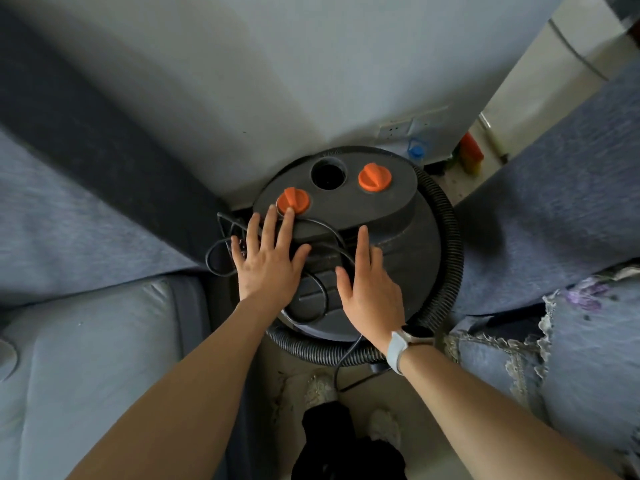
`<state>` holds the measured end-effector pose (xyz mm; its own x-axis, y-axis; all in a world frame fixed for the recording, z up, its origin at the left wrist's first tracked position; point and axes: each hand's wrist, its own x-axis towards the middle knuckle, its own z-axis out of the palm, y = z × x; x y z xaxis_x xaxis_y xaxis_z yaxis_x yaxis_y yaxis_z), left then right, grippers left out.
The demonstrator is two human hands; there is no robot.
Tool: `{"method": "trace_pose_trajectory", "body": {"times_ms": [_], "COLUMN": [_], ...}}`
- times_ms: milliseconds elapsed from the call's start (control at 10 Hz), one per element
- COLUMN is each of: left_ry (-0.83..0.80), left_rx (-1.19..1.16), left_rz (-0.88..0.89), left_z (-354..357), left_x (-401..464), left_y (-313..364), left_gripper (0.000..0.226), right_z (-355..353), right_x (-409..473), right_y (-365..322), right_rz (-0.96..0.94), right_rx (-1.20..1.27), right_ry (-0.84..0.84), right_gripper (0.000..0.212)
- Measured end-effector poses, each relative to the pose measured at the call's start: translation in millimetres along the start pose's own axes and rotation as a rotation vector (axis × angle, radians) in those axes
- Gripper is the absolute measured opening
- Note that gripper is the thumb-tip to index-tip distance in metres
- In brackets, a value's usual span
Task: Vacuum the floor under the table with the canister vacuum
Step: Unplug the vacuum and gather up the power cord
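A black canister vacuum [401, 220] stands in a corner between two sofas, seen from above. Its lid carries two orange knobs [374, 177], [293, 199] and a round open port [328, 173]. A ribbed black hose [450, 237] coils around the body. A thin black power cord [322, 285] lies looped over the top. My left hand [268, 261] rests flat on the lid with fingers spread, fingertips near the left orange knob. My right hand [369, 289] lies on the lid beside it, index finger stretched forward, the other fingers bent downward. Neither hand grips anything.
Grey-blue sofas [86, 341], [554, 220] flank the vacuum on both sides. A wall socket [394, 129] sits on the white wall behind. A blue bottle [415, 150] and a red container [470, 152] stand at the back right. My feet show on the floor [426, 420] below.
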<state>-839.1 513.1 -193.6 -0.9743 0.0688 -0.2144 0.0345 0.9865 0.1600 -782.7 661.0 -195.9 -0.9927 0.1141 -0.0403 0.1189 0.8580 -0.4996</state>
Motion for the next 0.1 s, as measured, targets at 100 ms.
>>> {"method": "trace_pose_trajectory", "body": {"times_ms": [100], "left_ry": [-0.022], "left_rx": [0.022], "left_rz": [0.01], "left_z": [-0.3], "left_x": [-0.6], "left_y": [0.6], "left_gripper": [0.066], "right_z": [-26.3], "right_x": [2.5], "right_y": [4.6], "right_rz": [0.167], "right_rx": [0.344], "right_ry": [-0.003], "right_gripper": [0.069]}}
